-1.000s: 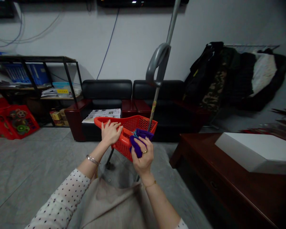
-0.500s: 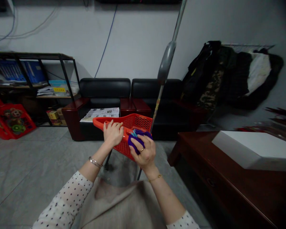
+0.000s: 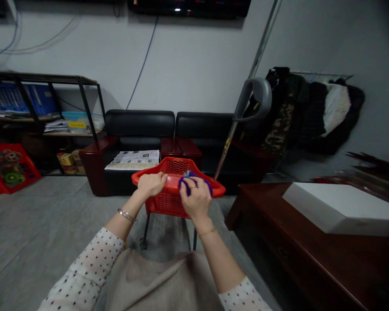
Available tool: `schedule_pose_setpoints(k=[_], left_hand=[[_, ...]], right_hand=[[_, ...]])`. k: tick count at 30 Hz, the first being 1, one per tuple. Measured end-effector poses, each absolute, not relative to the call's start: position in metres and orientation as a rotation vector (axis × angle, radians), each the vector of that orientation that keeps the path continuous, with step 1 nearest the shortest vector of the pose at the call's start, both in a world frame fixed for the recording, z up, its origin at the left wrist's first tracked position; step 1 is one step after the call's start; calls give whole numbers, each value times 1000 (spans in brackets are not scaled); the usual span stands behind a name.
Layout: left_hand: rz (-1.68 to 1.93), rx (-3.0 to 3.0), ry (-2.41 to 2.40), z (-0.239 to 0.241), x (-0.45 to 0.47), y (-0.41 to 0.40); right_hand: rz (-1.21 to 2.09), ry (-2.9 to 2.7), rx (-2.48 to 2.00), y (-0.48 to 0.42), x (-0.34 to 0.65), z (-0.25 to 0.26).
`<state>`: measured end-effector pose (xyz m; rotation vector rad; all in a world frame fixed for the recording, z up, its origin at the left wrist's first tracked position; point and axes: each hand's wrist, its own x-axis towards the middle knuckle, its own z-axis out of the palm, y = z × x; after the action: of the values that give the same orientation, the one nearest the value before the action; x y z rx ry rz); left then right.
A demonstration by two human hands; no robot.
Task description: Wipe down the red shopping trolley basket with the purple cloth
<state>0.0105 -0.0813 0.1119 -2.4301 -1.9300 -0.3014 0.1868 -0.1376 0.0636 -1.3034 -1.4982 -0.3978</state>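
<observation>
Hands on red basket [image 3: 171,196]: left hand [image 3: 151,185] grips near rim, right hand [image 3: 196,199] clutches purple cloth [image 3: 186,186]; cloth may slip into basket if grip loosens.

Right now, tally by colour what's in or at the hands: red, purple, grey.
Red: 1, the basket, left hand gripping its rim
Purple: 1, the cloth, bunched in the right hand
Grey: 1, the mop handle, leaning behind the basket
Total: 3
</observation>
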Motion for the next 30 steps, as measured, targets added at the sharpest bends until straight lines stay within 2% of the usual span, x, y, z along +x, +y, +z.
schedule_pose_setpoints(k=[4, 10, 16, 21, 26, 30], left_hand=[[-282, -2477, -1847, 111, 5, -82], [-418, -2462, -1741, 102, -7, -75], [-333, -2449, -1747, 99, -7, -66], [-407, -2425, -1753, 98, -2, -65], [-424, -2423, -1742, 97, -4, -63], [-492, -2463, -1837, 96, -26, -56]], right_hand=[[-358, -1753, -1240, -127, 182, 73], [-272, -1493, -1485, -110, 226, 74], [-277, -1783, -1265, -95, 208, 75], [-166, -1482, -1494, -71, 227, 77], [-224, -1753, -1274, -71, 208, 79], [-137, -1633, -1403, -66, 212, 81]])
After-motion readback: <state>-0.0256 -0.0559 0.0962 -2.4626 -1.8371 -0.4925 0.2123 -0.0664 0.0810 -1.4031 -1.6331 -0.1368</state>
